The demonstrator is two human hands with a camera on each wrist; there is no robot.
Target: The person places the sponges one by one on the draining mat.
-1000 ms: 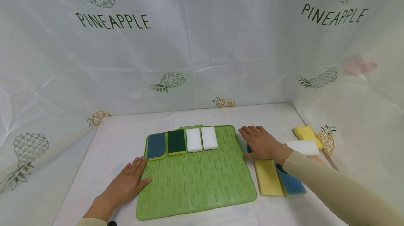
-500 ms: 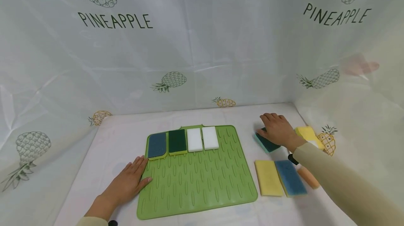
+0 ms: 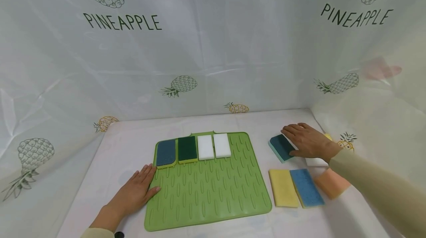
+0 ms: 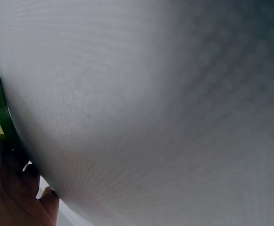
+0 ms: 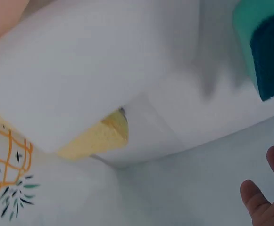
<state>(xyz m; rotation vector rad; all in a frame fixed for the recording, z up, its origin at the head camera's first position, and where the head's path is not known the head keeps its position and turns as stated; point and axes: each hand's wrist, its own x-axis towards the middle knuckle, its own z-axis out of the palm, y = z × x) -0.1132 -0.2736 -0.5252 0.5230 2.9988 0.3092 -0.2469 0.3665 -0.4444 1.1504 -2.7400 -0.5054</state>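
White cloth-covered desk (image 3: 128, 147); a green, rectangular, rubbery-looking ribbed mat (image 3: 206, 190) is laid mid-desk, with a row of four oblong sponges (image 3: 187, 149) lined up from its far left corner. The mat's left edge is covered by the left hand (image 3: 133, 193), rested flat, thumb over the rim; best kept so, as a steadying weight. Toward the desk's far right corner the right hand (image 3: 307, 142) is held palm down, fingers extended, thumb spread from them, nothing gripped. Off the mat's far right corner, the teal oblong sponge with a dark scrubbing face (image 3: 280, 146) is left skewed; whether it is touched by the thumb cannot be told. For a clean pick-up, it is probably best pinched across its long sides, lifted level, and squared to the mat's far edge; if set down slanted, neighbours could be nudged.
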